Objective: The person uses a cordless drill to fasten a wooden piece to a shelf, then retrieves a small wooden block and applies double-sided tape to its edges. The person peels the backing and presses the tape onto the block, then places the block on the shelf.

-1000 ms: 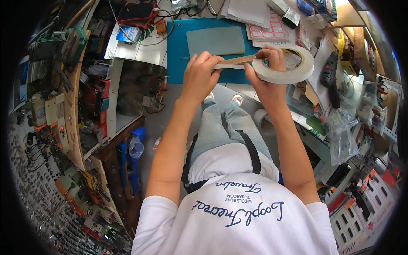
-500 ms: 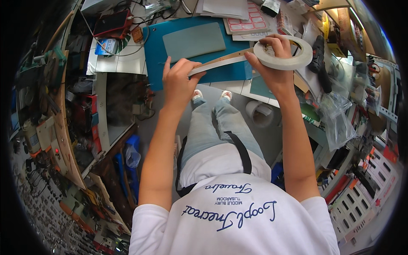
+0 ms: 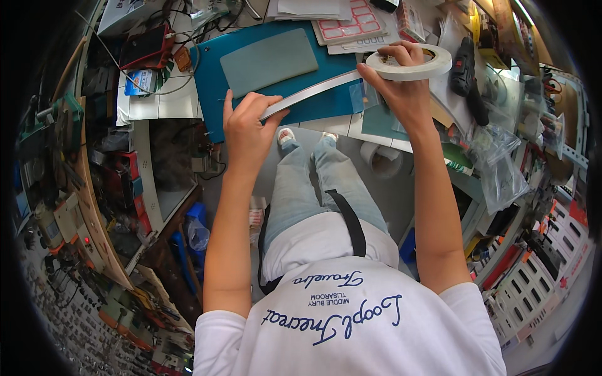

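The flat white ring-shaped roll of tape [image 3: 411, 62] looks light and stiff, best held by its rim; its pulled-out strip [image 3: 311, 94] is thin, limp, sticky. The right hand [image 3: 401, 88] wraps the roll at one o'clock above the cluttered surface [image 3: 169, 106] — left hand [image 3: 248, 128] fingers pinch the strip's end.
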A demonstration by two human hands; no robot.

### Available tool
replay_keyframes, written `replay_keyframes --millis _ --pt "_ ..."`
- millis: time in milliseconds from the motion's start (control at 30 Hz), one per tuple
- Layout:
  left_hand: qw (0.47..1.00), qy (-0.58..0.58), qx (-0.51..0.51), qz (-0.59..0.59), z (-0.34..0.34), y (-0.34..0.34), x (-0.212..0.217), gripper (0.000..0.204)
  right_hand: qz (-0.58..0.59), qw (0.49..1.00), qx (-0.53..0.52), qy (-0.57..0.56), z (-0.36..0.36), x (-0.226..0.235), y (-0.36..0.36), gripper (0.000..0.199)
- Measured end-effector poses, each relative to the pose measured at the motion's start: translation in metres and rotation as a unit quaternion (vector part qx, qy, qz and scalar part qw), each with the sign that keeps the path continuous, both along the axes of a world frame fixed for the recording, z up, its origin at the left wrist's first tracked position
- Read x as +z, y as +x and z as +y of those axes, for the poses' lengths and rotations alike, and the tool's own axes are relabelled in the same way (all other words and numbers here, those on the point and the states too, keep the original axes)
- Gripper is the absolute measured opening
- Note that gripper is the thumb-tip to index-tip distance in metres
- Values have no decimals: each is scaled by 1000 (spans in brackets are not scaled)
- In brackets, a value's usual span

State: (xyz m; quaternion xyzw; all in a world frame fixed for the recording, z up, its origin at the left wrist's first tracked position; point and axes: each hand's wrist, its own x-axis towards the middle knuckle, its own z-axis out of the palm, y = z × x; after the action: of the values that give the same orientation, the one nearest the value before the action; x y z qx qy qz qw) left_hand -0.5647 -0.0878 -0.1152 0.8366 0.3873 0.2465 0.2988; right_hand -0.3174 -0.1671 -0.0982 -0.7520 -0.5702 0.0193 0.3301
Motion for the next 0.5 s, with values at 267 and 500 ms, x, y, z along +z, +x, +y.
replay_keyframes --millis 267,500 --pt "1000 6 -2 -1 1 0 -1 15 14 1000 -19 -16 0 -10 1 52" --pt "1000 -2 -2 -2 2 0 0 15 46 998 -32 -30 1 -13 -2 53"
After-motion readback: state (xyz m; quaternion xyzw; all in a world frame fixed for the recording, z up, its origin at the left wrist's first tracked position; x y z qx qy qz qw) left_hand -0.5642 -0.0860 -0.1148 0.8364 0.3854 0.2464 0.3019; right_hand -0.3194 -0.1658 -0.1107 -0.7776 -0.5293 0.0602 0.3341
